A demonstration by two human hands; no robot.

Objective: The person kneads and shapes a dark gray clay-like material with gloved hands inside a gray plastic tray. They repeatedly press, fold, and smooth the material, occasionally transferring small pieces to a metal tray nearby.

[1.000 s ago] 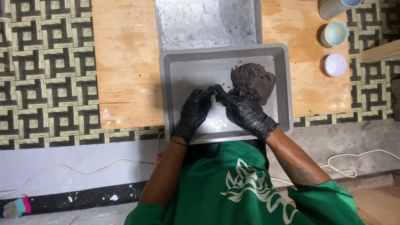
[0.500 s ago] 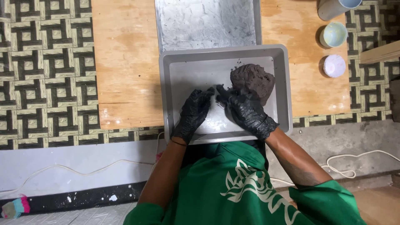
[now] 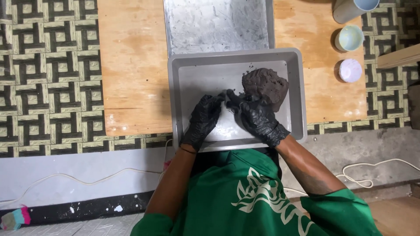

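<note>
Your left hand (image 3: 202,122) and right hand (image 3: 258,118), both in black gloves, lie inside the grey plastic tray (image 3: 175,105); the fingers (image 3: 213,101) of the left curl inward and meet those of the right over the tray's middle, pinching a small dark bit of clay (image 3: 229,93) between them, though how firmly you grip it cannot be told; just beyond your right fingers, touching the glove, sits the big lump of dark grey clay (image 3: 265,85), in the tray's far right part; the tray floor on the left side of your fingers is bare and smeared grey; beyond the tray, past your fingertips, a flat metal sheet (image 3: 216,24) streaked with clay lies on the wooden desk (image 3: 131,65); well off to the right of your right hand stand a pale cup (image 3: 348,38) with light liquid in it, a small white round lid (image 3: 350,70) nearer you, and part of a grey cylinder (image 3: 352,8) at the top edge; the desk rests on a patterned floor (image 3: 43,65).
</note>
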